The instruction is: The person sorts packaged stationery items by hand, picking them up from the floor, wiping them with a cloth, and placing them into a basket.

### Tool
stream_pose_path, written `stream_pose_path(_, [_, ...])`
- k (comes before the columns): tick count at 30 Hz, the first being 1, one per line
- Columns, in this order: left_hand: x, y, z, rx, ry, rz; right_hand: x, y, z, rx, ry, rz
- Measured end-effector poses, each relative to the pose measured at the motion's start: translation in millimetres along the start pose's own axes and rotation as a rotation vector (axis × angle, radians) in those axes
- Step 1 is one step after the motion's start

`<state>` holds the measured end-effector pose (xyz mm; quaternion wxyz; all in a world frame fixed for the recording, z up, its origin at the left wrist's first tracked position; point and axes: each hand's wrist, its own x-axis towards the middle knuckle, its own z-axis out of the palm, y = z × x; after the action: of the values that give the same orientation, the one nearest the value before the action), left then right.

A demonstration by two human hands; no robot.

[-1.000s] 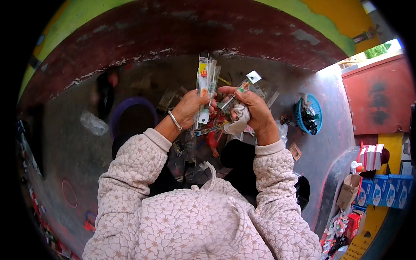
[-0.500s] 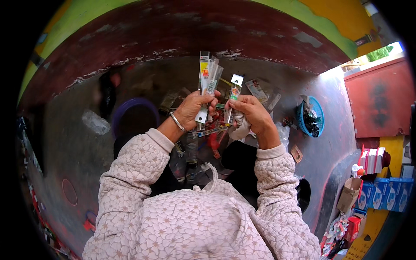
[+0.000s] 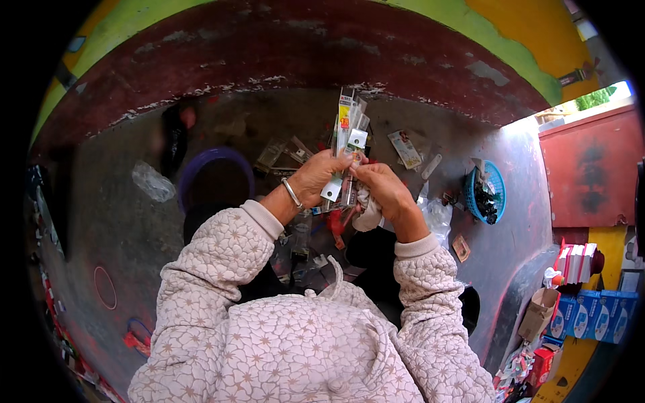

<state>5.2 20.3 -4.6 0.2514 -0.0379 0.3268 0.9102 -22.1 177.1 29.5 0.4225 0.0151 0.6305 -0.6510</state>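
Observation:
In front of me my left hand [image 3: 317, 177], with a silver bracelet at the wrist, is closed around several slim clear plastic packets [image 3: 343, 122]. One has a yellow and red label, and a white end tab sticks out below the fingers. My right hand [image 3: 384, 187] meets it, pinching a slim packet with a white holed tab [image 3: 357, 138] that lies against the bundle. A crumpled whitish cloth [image 3: 367, 216] is also held in that hand, hanging below the palm. The fingers partly hide the packets, so their contents cannot be made out.
Loose packets and scraps litter the floor below my hands. A purple basin [image 3: 213, 156] and a clear plastic bag [image 3: 153, 181] are to the left. A blue basket [image 3: 486, 192] with black items stands right, before a red panel [image 3: 588, 168]. Boxed goods [image 3: 592, 316] line the right edge.
My hands have come together. The right hand's packet, held apart before, now lies against the left hand's bundle, which has shifted right.

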Motion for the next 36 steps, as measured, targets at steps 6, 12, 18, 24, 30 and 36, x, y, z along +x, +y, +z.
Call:
stream_pose_path(6, [0.7, -4.5, -1.6, 0.066, 0.070, 0.052, 0.7, -3.2, -10.2, -0.821, 0.294, -0.208])
stream_pose_path(12, [-0.3, -2.0, 1.0, 0.277, 0.147, 0.017, -12.6, -11.1, -6.0, -1.065, 0.613, -0.743])
stream_pose_path(18, [-3.5, -2.0, 11.9, 0.375, 0.169, -0.028, -11.9, -10.1, -9.1, -1.070, 0.476, -0.819])
stream_pose_path(24, [-5.7, -2.0, 16.9, 0.438, 0.144, -0.001, -6.7, -8.2, -21.2, -0.906, 0.516, -0.816])
stream_pose_path(30, [-5.3, -3.8, 13.0, 0.314, 0.018, -0.127, -1.4, -10.1, -36.3, 0.227, 0.328, -0.327])
stream_pose_path(36, [-6.2, -9.6, 4.2, -0.095, -0.213, -0.226, -0.8, -10.8, -35.1, 0.140, 0.360, -0.364])
